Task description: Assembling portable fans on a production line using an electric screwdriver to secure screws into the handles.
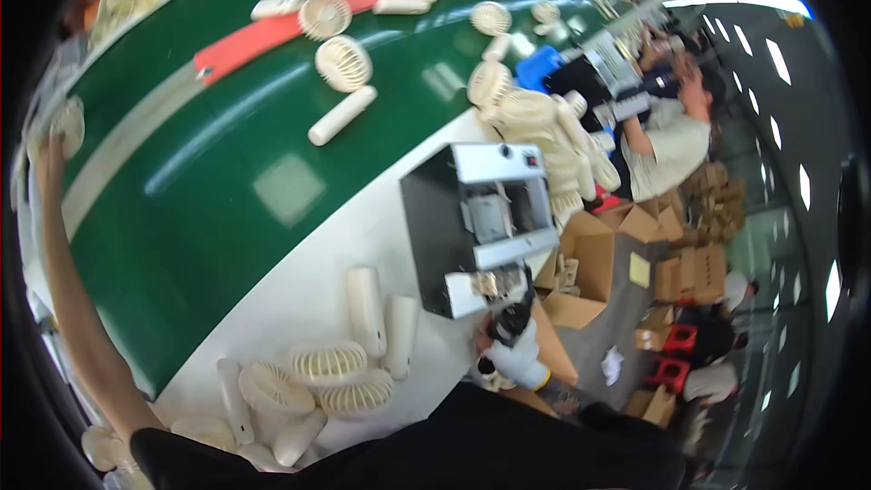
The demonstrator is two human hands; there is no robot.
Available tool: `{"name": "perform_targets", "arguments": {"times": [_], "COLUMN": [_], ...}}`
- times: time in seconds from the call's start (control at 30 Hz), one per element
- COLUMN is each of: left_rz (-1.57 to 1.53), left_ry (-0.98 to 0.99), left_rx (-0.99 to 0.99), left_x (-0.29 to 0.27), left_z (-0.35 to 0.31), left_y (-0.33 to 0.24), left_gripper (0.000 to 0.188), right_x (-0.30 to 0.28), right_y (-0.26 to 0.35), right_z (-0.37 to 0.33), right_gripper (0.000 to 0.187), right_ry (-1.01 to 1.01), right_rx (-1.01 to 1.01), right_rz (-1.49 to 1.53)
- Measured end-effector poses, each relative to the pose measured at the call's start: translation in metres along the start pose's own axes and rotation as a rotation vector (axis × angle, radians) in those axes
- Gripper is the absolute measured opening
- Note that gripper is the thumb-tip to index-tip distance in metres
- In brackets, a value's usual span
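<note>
My left arm stretches up along the left rim of the view. At its end my left hand (52, 156) is closed on a cream handheld fan (69, 124), and the round head of it shows above the fingers; both are blurred. My right hand does not show; only a black sleeve (562, 445) lies along the lower edge. Several cream fans (328, 361) and loose handle pieces (365, 308) lie on the white tabletop (299, 295) in front of me.
Beyond the tabletop runs a green conveyor belt (227, 136) with a red strip (245, 50) and fans (343, 63) on it. A black-and-white machine (494, 218) stands at the table's right, near a pile of fans (544, 132). Cardboard boxes (585, 263) and co-workers (671, 154) are farther right.
</note>
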State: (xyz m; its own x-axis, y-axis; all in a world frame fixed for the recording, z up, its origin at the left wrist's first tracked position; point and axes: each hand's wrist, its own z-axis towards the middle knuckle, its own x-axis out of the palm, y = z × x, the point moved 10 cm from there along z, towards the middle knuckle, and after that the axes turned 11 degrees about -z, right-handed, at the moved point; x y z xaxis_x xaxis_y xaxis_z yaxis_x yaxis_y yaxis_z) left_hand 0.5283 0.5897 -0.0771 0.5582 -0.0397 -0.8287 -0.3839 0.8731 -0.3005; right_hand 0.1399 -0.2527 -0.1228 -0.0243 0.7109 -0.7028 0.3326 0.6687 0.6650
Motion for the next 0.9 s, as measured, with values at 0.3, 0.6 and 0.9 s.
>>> {"name": "perform_targets", "arguments": {"times": [0.3,0.6,0.9], "left_rz": [-1.119,-1.516,-2.521], "left_ry": [0.535,1.765,1.617], "left_rx": [0.47,-0.535,-0.786], "left_x": [-0.228,-0.243,-0.254], "left_z": [-0.227,-0.593,-0.679], "left_y": [-0.284,-0.385,-0.439], "left_gripper": [0.039,0.054,0.097], "right_x": [-0.034,-0.024,-0.024], "right_y": [0.076,0.114,0.047], "right_z": [-0.035,-0.134,-0.107], "right_gripper": [0.046,0.045,0.055], "right_ry": [0.37,0.757,0.587], "right_rx": [-0.407,-0.886,-0.39], "right_rz": [0.608,0.3,0.698]}}
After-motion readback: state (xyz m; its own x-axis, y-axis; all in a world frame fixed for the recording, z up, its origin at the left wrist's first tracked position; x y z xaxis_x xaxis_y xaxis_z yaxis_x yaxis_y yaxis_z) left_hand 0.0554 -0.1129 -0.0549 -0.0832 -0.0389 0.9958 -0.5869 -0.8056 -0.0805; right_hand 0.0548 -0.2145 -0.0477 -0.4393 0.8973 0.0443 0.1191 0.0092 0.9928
